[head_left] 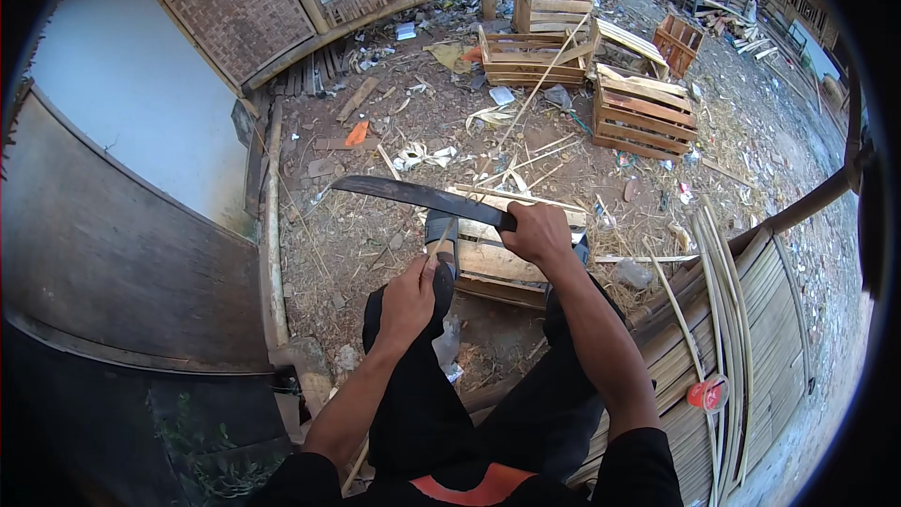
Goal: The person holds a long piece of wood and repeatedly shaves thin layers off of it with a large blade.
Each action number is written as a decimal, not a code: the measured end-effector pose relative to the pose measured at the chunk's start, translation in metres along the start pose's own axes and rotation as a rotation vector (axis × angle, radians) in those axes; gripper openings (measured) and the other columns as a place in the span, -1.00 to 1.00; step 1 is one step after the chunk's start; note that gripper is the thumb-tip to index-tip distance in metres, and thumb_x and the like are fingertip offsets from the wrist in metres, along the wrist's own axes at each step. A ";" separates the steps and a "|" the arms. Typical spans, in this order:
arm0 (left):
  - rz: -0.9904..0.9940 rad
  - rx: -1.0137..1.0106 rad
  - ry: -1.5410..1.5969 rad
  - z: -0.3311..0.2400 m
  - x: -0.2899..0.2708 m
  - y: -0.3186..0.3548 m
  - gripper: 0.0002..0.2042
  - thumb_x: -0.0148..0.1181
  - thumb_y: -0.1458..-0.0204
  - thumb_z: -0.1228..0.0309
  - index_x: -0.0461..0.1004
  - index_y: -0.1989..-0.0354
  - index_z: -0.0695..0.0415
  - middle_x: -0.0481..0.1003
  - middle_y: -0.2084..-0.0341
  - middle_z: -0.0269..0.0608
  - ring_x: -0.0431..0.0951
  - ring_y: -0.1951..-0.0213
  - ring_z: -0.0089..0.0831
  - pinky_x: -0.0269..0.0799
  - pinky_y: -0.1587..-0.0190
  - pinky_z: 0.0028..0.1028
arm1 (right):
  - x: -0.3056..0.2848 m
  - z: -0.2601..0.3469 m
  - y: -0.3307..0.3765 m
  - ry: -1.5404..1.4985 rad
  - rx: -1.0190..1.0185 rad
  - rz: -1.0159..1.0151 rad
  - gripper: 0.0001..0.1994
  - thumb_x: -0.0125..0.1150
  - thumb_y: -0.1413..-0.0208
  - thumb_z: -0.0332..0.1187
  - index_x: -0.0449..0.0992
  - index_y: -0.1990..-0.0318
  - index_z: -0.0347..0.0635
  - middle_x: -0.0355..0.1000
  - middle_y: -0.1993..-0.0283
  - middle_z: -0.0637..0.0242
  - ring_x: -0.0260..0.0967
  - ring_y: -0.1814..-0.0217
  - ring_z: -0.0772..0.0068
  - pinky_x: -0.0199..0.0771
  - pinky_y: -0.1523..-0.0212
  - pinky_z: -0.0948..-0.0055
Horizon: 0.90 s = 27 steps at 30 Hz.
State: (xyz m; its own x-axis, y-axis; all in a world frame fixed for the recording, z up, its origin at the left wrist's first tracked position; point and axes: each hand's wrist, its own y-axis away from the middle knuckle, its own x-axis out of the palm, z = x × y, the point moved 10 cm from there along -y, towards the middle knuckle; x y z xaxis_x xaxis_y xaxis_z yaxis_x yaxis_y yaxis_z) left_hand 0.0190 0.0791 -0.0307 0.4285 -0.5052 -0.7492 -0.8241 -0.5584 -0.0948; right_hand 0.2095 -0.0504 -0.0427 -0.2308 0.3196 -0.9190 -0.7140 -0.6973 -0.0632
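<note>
My right hand (538,232) is closed around the handle of a machete (413,194), its long dark blade reaching left over a wooden crate (502,261). A thin bamboo strip (440,240) is pinched in my left hand (409,300), just below the blade. The strip appears to run on beyond the blade toward the far crates, and its near end shows beside my left forearm. Whether the blade touches the strip I cannot tell. My feet rest on the slatted crate in front of me.
Several wooden crates (644,113) stand or lie farther off on littered ground. Long bamboo strips (727,319) lie to my right on a bamboo-slat bench (779,338), near a red-and-clear plastic cup (709,394). A wall with a wooden panel (131,244) rises at left.
</note>
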 end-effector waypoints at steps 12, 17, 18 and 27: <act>0.019 -0.082 -0.011 0.002 -0.003 0.024 -0.65 -0.08 -0.33 0.18 0.53 0.12 0.22 0.48 0.57 0.13 0.55 0.48 0.05 0.37 0.43 -0.20 | 0.009 -0.017 -0.005 0.057 0.031 -0.043 -0.70 0.25 0.21 -0.22 0.65 0.23 0.00 0.56 0.42 0.10 0.55 0.33 0.02 0.52 0.28 0.11; 0.004 -0.107 -0.056 0.018 -0.022 0.048 -0.65 -0.08 -0.33 0.16 0.54 0.11 0.18 0.49 0.59 0.10 0.55 0.51 0.04 0.36 0.46 -0.18 | -0.015 -0.083 -0.010 0.043 0.210 -0.087 -0.75 0.19 0.12 -0.18 0.66 0.32 -0.05 0.56 0.39 0.04 0.55 0.29 -0.04 0.53 0.20 0.07; 0.002 -0.111 -0.059 0.019 -0.024 0.051 -0.65 -0.08 -0.33 0.16 0.54 0.11 0.18 0.49 0.59 0.10 0.55 0.51 0.04 0.36 0.46 -0.18 | -0.021 -0.093 -0.007 0.045 0.254 -0.100 -0.74 0.19 0.11 -0.16 0.65 0.33 -0.06 0.56 0.39 0.03 0.55 0.29 -0.05 0.53 0.19 0.06; 0.034 -0.111 -0.056 0.018 -0.016 0.035 -0.64 -0.10 -0.33 0.14 0.55 0.14 0.15 0.35 0.73 -0.02 0.44 0.65 -0.14 0.25 0.54 -0.24 | -0.024 -0.040 0.011 -0.093 0.077 -0.194 -0.79 0.20 0.15 -0.22 0.59 0.36 -0.09 0.51 0.49 0.03 0.51 0.36 -0.06 0.49 0.26 0.02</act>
State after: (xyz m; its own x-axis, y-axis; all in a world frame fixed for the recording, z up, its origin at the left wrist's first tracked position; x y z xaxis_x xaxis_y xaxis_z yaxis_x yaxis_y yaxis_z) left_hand -0.0235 0.0791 -0.0338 0.3771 -0.4888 -0.7867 -0.7905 -0.6125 0.0017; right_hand 0.2335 -0.0914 -0.0370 -0.1415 0.5036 -0.8523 -0.7984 -0.5670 -0.2025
